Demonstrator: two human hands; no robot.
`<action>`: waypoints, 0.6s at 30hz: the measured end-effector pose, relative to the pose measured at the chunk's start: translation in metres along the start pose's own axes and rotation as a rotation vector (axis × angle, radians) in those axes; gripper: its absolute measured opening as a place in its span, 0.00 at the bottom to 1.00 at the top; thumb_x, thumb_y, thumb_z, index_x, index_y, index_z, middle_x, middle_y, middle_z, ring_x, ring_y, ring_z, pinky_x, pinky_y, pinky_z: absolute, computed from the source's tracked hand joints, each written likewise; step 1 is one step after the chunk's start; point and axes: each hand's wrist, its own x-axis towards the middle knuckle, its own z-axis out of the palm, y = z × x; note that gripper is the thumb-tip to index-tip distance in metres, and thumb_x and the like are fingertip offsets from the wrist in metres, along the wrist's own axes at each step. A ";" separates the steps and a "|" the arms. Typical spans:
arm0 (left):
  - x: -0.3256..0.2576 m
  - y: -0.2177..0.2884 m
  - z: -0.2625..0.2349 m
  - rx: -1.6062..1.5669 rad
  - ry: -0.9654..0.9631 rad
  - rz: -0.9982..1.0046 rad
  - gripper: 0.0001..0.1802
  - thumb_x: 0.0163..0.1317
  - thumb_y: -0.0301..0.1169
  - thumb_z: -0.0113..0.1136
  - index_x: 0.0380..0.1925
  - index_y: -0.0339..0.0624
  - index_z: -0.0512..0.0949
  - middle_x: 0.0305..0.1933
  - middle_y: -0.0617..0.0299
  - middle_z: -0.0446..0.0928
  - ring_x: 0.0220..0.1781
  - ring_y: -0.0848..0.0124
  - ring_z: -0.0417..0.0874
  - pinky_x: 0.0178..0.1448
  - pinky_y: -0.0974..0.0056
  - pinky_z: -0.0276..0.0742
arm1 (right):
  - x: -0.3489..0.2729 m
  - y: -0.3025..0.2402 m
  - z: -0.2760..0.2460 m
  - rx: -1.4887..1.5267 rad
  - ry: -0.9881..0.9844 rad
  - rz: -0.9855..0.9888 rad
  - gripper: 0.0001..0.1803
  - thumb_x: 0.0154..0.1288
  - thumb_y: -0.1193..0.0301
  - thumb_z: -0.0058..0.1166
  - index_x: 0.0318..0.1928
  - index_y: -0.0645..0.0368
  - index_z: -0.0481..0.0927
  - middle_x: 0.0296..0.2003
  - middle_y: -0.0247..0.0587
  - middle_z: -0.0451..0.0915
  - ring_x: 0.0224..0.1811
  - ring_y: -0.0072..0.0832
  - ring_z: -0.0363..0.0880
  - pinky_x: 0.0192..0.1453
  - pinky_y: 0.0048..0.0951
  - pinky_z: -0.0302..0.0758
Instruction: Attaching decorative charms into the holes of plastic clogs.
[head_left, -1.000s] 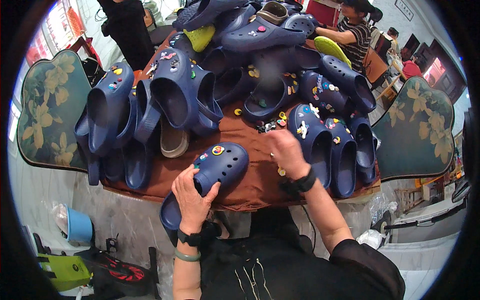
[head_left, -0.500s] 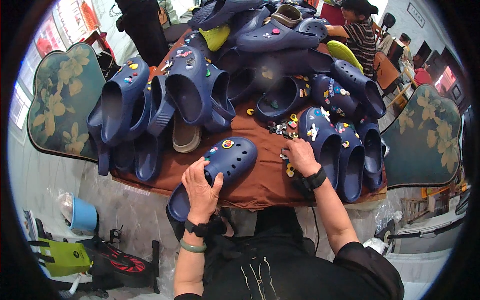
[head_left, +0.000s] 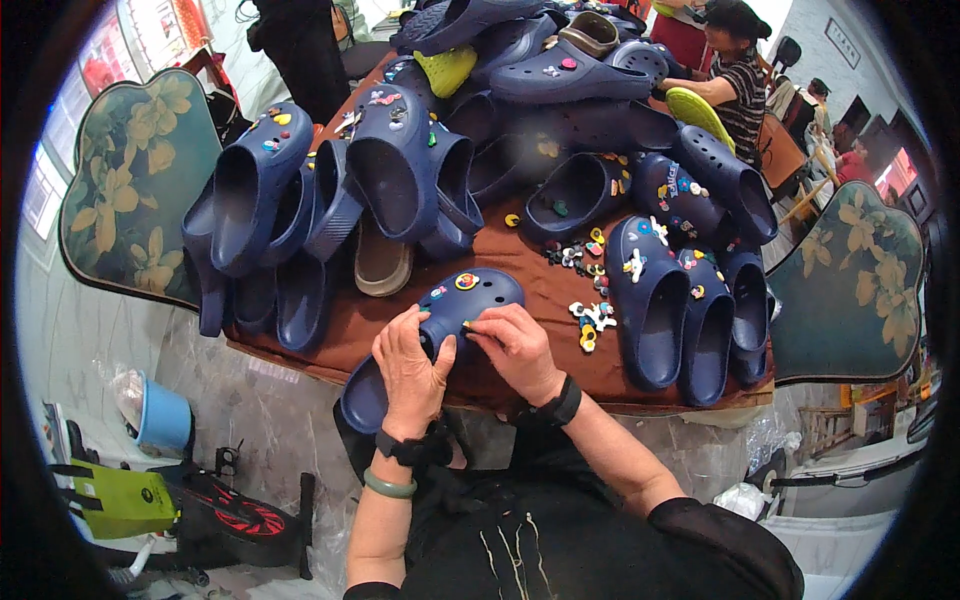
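Observation:
A navy clog [head_left: 492, 288] with round holes lies at the front of the table, its toe pointing away from me and to the right. Gripping its side and opening is my left hand [head_left: 410, 368], fingers wrapped over the edge. On the clog's upper, my right hand [head_left: 518, 352] pinches a small yellowish shoe charm [head_left: 468, 324] against the holes; most of it is hidden by the fingertips. A round colourful charm [head_left: 466, 282] sits on the toe. To the right, loose charms [head_left: 592, 320] lie in a small group, with a darker cluster [head_left: 572, 257] behind.
Several decorated navy clogs [head_left: 655, 300] stand on the right, and others [head_left: 262, 190] lean in a pile on the left. More clogs [head_left: 570, 75] are heaped at the back. A brown cloth [head_left: 520, 262] covers the table. Flowered chair backs [head_left: 135, 190] flank it; another person [head_left: 735, 85] works behind.
My right hand has moved left from the loose charms to the clog, carrying a small charm. My left hand keeps its grip on the clog. The view has shifted slightly.

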 end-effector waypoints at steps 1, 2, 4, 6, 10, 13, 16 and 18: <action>0.000 0.000 0.000 -0.012 -0.004 -0.006 0.27 0.65 0.46 0.61 0.58 0.43 0.69 0.62 0.52 0.71 0.66 0.55 0.68 0.71 0.50 0.55 | -0.003 -0.001 0.001 0.002 -0.002 -0.001 0.13 0.50 0.82 0.70 0.38 0.60 0.83 0.37 0.41 0.83 0.40 0.37 0.82 0.43 0.33 0.80; 0.000 0.000 0.000 -0.012 -0.002 -0.009 0.27 0.65 0.46 0.61 0.58 0.43 0.69 0.62 0.52 0.71 0.66 0.55 0.68 0.71 0.50 0.55 | -0.006 -0.003 0.000 0.017 0.005 0.013 0.13 0.50 0.82 0.69 0.37 0.60 0.83 0.37 0.41 0.82 0.39 0.37 0.82 0.43 0.33 0.80; 0.000 0.001 -0.001 0.007 -0.003 0.011 0.27 0.65 0.46 0.61 0.58 0.43 0.69 0.62 0.52 0.71 0.66 0.55 0.68 0.71 0.50 0.55 | -0.010 -0.005 -0.001 0.032 0.009 0.026 0.13 0.50 0.83 0.69 0.37 0.60 0.83 0.37 0.41 0.82 0.39 0.38 0.82 0.42 0.33 0.81; 0.000 0.001 -0.001 0.006 -0.004 0.004 0.27 0.65 0.45 0.61 0.58 0.43 0.69 0.62 0.52 0.71 0.66 0.55 0.68 0.71 0.50 0.55 | -0.014 -0.005 -0.003 -0.059 -0.012 -0.068 0.13 0.50 0.84 0.68 0.38 0.61 0.83 0.37 0.40 0.82 0.38 0.38 0.81 0.42 0.34 0.81; -0.001 0.000 -0.002 0.014 -0.020 -0.004 0.26 0.65 0.44 0.61 0.58 0.43 0.69 0.62 0.52 0.71 0.65 0.55 0.68 0.71 0.49 0.56 | -0.020 -0.010 -0.003 -0.123 -0.031 -0.102 0.11 0.53 0.81 0.65 0.39 0.61 0.82 0.39 0.39 0.81 0.40 0.37 0.82 0.43 0.34 0.81; 0.000 0.001 -0.001 0.032 -0.015 0.002 0.27 0.65 0.44 0.61 0.58 0.43 0.68 0.62 0.52 0.71 0.65 0.55 0.68 0.70 0.49 0.56 | -0.020 -0.015 -0.003 -0.187 -0.067 -0.124 0.14 0.52 0.81 0.64 0.42 0.62 0.82 0.41 0.40 0.81 0.42 0.39 0.81 0.44 0.35 0.81; 0.000 0.000 0.000 0.034 -0.012 0.011 0.27 0.64 0.44 0.62 0.58 0.43 0.68 0.62 0.51 0.71 0.65 0.55 0.68 0.71 0.49 0.56 | -0.021 -0.019 0.000 -0.229 -0.050 -0.106 0.18 0.52 0.80 0.63 0.46 0.62 0.81 0.43 0.41 0.80 0.45 0.40 0.80 0.48 0.36 0.80; -0.001 -0.002 0.001 0.021 -0.025 0.001 0.27 0.65 0.44 0.61 0.58 0.43 0.68 0.62 0.51 0.71 0.65 0.55 0.68 0.71 0.49 0.56 | -0.024 -0.021 0.001 -0.246 -0.058 -0.063 0.20 0.51 0.81 0.62 0.48 0.63 0.81 0.45 0.42 0.79 0.49 0.39 0.78 0.54 0.38 0.78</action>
